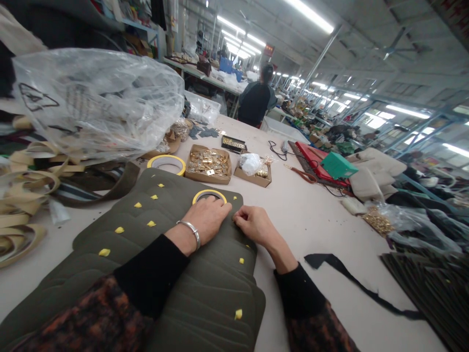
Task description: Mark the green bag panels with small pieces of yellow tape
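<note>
Workshop hall (351, 51): long and deep, many rows of lit strip lights (311, 16) overhead, crowded worktables receding far right.
Table (289, 217): one broad, pale, smooth top, bare in its middle, cluttered at far left and far right.
Person (256, 102): one stands beyond the table's far end, in dark clothes.
Dark green pieces (205, 293): several, overlapping, at near left under the forearms; the exact count cannot be told.
Dark stack (421, 293): one, of many thin layers, near right.
Clear plastic bag (98, 102): one large, puffed, far left.
Black strip (351, 271): one, lying loose right of the hands.
Left hand (207, 215): fingers bent down over one tape roll; their grip is hidden and cannot be told.
Right hand (258, 225): thumb and fingertips pinched together at the pieces' right edge; anything between them is too small to tell.
Cardboard boxes (208, 179): two, side by side beyond the hands, holding gold-coloured metal parts.
Green box (339, 166): one, far right.
Tape rolls (166, 159): two, yellow; one at the pieces' far left edge, one under the left hand.
Yellow bits (119, 230): about ten, scattered on the dark green pieces.
</note>
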### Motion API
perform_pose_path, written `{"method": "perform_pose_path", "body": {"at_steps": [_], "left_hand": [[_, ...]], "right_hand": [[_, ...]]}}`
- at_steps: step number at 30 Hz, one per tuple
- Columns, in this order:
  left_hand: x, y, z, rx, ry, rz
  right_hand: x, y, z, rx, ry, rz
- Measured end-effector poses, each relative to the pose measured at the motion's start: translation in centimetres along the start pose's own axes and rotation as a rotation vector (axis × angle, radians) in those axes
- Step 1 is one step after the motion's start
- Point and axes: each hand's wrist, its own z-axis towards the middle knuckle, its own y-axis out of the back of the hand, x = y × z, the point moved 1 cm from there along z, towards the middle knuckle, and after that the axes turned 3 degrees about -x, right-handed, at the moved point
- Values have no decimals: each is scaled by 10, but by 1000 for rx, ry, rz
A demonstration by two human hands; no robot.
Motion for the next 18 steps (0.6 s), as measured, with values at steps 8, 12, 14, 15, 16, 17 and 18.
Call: {"method": "perform_pose_path", "body": {"at_steps": [8, 12, 14, 15, 16, 17, 18], "left_hand": [[3, -1, -1, -14, -15, -14], [3, 0, -1, -21, -25, -26], [4, 0, -1, -23, -26, -30], [4, 0, -1, -23, -27, -32], [4, 0, -1, -22, -27, -34], [4, 0, -1, -21, -29, -37], [5, -1, -1, -21, -31, -40]], "right_hand": [[-12, 11, -9, -121, 110, -32], [-12, 20, -12, 20, 553, -331], [-8, 21, -8, 119, 659, -469], [-5, 21, -5, 155, 683, -520], [-2, 20, -2, 191, 696, -558], [1, 19, 1, 228, 697, -586], [5, 19, 3, 266, 687, -603]]}}
